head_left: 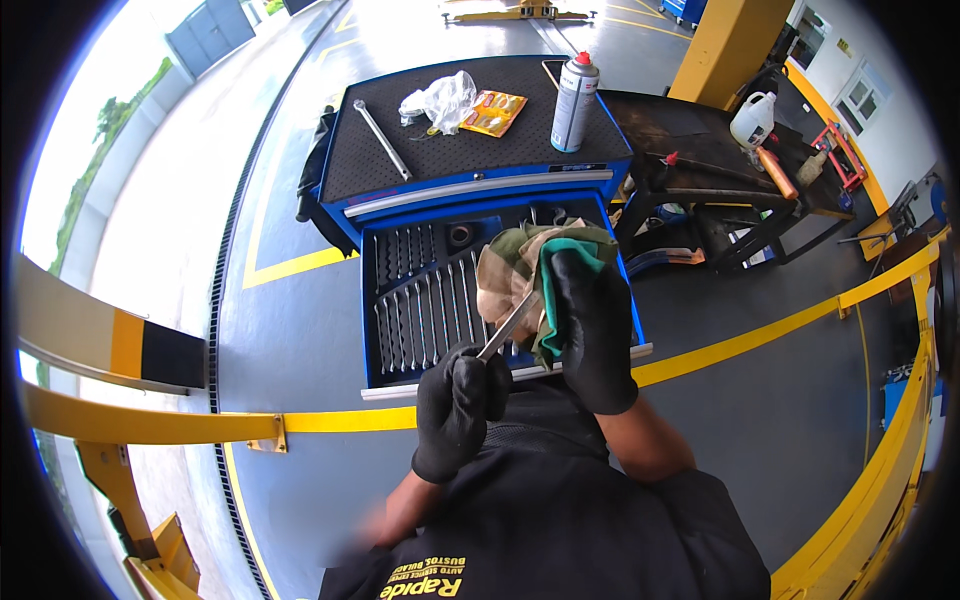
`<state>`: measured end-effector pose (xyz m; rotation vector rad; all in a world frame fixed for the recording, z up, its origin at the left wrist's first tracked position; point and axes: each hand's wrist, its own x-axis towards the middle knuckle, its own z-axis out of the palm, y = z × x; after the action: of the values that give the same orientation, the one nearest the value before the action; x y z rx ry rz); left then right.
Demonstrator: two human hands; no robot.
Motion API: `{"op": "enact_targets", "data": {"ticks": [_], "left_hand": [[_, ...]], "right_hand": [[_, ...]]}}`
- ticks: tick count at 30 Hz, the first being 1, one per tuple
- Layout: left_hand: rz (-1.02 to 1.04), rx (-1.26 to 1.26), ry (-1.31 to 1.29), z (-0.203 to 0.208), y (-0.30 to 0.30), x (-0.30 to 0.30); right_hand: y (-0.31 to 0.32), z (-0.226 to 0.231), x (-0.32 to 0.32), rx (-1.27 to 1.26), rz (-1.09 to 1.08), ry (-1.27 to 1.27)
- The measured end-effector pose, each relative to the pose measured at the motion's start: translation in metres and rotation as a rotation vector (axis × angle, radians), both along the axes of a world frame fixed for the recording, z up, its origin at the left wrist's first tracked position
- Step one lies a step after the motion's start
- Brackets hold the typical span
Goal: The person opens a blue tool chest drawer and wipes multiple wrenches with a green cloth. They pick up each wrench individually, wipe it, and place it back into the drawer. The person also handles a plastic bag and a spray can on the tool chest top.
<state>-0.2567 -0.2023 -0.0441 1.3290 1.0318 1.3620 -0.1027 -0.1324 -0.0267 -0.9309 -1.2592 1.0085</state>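
My left hand [458, 405], in a black glove, is closed around the lower end of a steel wrench [512, 328]. The wrench slants up to the right, and both its ends are hidden. My right hand [592, 335], also gloved in black, grips a bunched cloth [512, 272] with camouflage and green patches. The cloth is wrapped against the wrench's upper part. Below both hands, the pulled-out drawer [372, 345] of a blue tool cabinet holds rows of combination wrenches [432, 315], partly covered by the cloth.
On the cabinet's black top [500, 85] lie a long wrench [382, 140], a crumpled plastic bag [442, 102] and a yellow packet [494, 112]. A spray can [574, 104] stands at its right. Beyond is a dark workbench [690, 125] with a white jug [753, 120]. Yellow rails [340, 420] run alongside.
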Motion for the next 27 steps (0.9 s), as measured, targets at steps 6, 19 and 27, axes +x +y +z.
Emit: {"op": "enact_targets", "data": {"ticks": [6, 19, 27], "left_hand": [[-0.038, -0.062, -0.002, -0.012, -0.002, -0.003], [-0.083, 0.069, 0.008, -0.003, -0.002, 0.004], [-0.069, -0.075, -0.027, 0.000, -0.006, -0.002]], "right_hand": [[-0.008, 0.001, -0.005, -0.168, 0.178, 0.074], [-0.013, 0.013, -0.006, -0.148, 0.068, 0.135], [-0.023, 0.009, -0.006, -0.144, 0.344, 0.013]]}}
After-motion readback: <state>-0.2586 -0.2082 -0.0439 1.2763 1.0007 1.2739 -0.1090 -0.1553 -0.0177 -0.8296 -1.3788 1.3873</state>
